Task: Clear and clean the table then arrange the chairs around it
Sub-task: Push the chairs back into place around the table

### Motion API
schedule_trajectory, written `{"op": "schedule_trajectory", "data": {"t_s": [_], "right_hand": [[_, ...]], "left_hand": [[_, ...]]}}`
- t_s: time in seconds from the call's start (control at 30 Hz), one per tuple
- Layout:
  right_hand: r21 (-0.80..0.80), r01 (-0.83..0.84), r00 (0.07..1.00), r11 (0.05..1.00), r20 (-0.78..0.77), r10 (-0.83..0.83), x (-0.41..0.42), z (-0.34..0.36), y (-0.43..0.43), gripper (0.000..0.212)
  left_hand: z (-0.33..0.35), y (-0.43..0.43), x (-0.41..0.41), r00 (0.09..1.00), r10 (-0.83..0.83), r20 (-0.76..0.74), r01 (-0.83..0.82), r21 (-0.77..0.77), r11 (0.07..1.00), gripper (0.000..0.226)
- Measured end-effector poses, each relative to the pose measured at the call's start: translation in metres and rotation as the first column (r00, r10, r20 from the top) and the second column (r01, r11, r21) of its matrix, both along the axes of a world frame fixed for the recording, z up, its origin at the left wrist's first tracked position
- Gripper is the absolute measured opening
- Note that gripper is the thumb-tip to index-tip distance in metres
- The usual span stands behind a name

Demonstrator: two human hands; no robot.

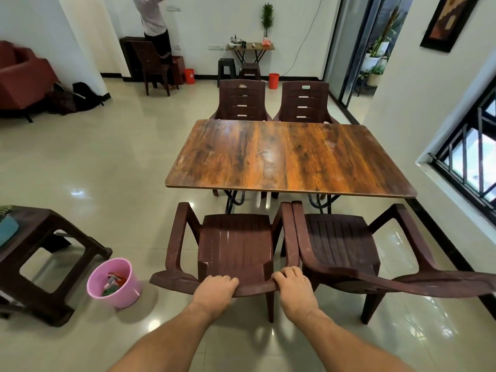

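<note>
The near-left chair (pixel 236 245) stands directly under both hands, its seat facing the table and its curved top rail held from behind. The left hand (pixel 214 289) grips the rail left of its middle, knuckles up and fingers curled forward over the edge; the thumb is hidden beneath. The right hand (pixel 294 285) clamps the rail's right end in the same way, fingers wrapped over the top, just beside the armrest of the neighbouring chair. Both bare forearms reach forward from the lower edge of the view and converge slightly toward the rail, wrists nearly straight.

Immediately right of the right hand stands the near-right chair (pixel 341 242), its left armrest touching or almost touching that of the held chair. Left of the left hand, on the floor, sits a pink bucket (pixel 115 283) with wrappers inside, and further left a dark plastic stool (pixel 53 264).

Ahead of the hands, beyond the held chair's seat, is the table (pixel 281 157), its wood-grain top just past the chair's front edge. On its far side two more chairs (pixel 241 103) are set side by side against the table's far edge.
</note>
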State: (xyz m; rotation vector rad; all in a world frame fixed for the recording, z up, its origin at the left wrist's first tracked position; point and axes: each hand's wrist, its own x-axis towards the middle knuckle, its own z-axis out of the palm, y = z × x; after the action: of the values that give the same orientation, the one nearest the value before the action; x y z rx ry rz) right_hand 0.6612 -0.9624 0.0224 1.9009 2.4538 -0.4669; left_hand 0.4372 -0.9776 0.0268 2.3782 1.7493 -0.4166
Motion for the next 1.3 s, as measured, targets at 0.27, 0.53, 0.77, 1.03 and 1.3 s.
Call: {"op": "schedule_trajectory", "data": {"t_s": [0.27, 0.53, 0.77, 1.03, 1.3], "right_hand": [[-0.032, -0.035, 0.999, 0.999, 0.007, 0.035, 0.004, 0.000, 0.008, 0.047], [-0.047, -0.118, 0.992, 0.992, -0.043, 0.116, 0.020, 0.011, 0.006, 0.059], [0.065, 0.037, 0.995, 0.997, 0.086, -0.043, 0.109, 0.021, 0.009, 0.065], [-0.088, 0.142, 0.948, 0.986, 0.298, -0.110, 0.250, 0.017, 0.023, 0.052], [-0.069, 0.119, 0.978, 0.991, 0.181, -0.105, 0.240, 0.004, 0.046, 0.045]], "left_hand": [[-0.001, 0.008, -0.004, 0.999, -0.048, 0.021, 0.048, -0.010, 0.999, 0.036], [0.002, 0.009, -0.012, 0.999, -0.032, 0.002, 0.032, 0.015, 0.999, 0.033], [0.003, 0.008, 0.032, 0.992, -0.004, 0.126, 0.003, 0.015, 1.000, 0.029], [0.003, 0.031, 0.135, 0.947, 0.209, 0.243, -0.207, -0.035, 0.978, 0.032], [-0.006, 0.043, 0.159, 0.918, 0.310, 0.247, -0.315, -0.018, 0.949, 0.023]]}}
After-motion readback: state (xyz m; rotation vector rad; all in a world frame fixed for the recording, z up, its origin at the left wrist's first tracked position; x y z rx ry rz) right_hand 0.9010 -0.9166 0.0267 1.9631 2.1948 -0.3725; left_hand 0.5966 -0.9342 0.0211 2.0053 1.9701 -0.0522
